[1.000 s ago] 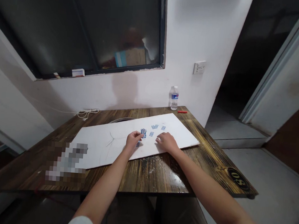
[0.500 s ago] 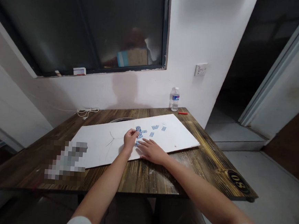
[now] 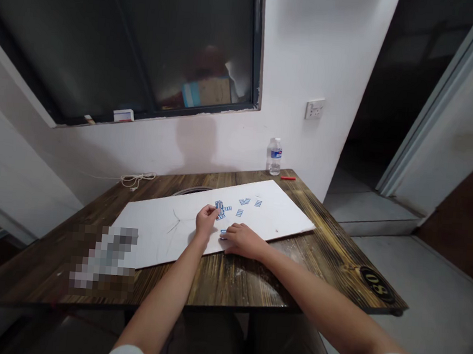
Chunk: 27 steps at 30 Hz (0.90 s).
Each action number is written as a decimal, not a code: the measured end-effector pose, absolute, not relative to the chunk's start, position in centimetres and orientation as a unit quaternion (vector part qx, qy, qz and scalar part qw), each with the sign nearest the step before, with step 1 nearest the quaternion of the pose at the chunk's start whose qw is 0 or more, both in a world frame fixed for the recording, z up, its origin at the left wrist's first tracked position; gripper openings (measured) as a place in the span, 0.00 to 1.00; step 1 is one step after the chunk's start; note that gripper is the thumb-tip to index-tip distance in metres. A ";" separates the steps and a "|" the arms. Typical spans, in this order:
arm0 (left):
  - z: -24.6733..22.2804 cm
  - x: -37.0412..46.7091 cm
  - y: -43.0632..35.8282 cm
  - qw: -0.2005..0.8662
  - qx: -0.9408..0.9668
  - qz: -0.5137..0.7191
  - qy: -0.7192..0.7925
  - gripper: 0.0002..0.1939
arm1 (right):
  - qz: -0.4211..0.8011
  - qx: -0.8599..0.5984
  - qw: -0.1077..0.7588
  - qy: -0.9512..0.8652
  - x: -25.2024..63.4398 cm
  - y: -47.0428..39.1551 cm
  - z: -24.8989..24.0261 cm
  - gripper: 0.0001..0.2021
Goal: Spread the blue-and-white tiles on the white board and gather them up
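A white board (image 3: 142, 229) lies on the wooden table, with several small blue-and-white ladder-like pieces on it. My left hand (image 3: 206, 220) is closed in a pinch beside a cluster of these pieces (image 3: 220, 208) near the board's middle; what sits between its fingertips is too small to make out. Lower and to the right, my right hand (image 3: 246, 241) rests on the board near its front edge. Its bent fingers are on a small blue-and-white piece (image 3: 223, 232), which shows partly past the fingertips. More loose pieces (image 3: 239, 212) are scattered to the right of the cluster.
A water bottle (image 3: 276, 156) and a red pen-like stick (image 3: 288, 178) are at the table's back right. A white cable (image 3: 138, 179) lies coiled at the back left. Thin dark lines (image 3: 178, 220) mark the board's left part. A blurred patch covers the table's left front.
My right hand has drawn its fingers in and shifted slightly right, bringing the small piece under them along. My left hand stays almost still by the cluster. The view has tilted slightly.
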<state>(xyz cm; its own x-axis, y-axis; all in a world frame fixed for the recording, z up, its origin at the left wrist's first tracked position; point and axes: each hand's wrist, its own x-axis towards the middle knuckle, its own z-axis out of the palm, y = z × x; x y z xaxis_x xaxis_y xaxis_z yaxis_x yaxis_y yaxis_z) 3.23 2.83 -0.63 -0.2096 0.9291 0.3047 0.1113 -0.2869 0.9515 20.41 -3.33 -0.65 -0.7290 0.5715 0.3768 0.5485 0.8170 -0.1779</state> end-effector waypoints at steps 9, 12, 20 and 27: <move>-0.7 3.3 2.6 0.350 0.532 0.599 0.486 0.10 | 0.047 -0.265 0.245 -0.931 20.9 -2.8 -1.8 0.23; -0.6 3.4 2.6 0.351 0.529 0.597 0.491 0.11 | 0.071 -0.252 0.230 -0.937 21.2 -2.6 -1.6 0.19; -0.5 3.4 2.4 0.360 0.533 0.596 0.480 0.09 | 0.073 -0.261 0.204 -0.941 22.6 -2.8 -0.3 0.08; 0.0 3.8 1.9 0.384 0.552 0.575 0.466 0.10 | 0.104 -0.366 0.339 -0.860 23.2 -2.7 -0.3 0.13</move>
<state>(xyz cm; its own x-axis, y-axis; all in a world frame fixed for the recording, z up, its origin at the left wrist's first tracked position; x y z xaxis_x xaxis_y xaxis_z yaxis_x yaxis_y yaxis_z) 3.77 1.93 -0.02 -0.0951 0.9558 0.2780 0.0735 -0.2718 0.9595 23.16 -2.71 -0.33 -0.5023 0.7005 0.5070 0.5597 0.7103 -0.4268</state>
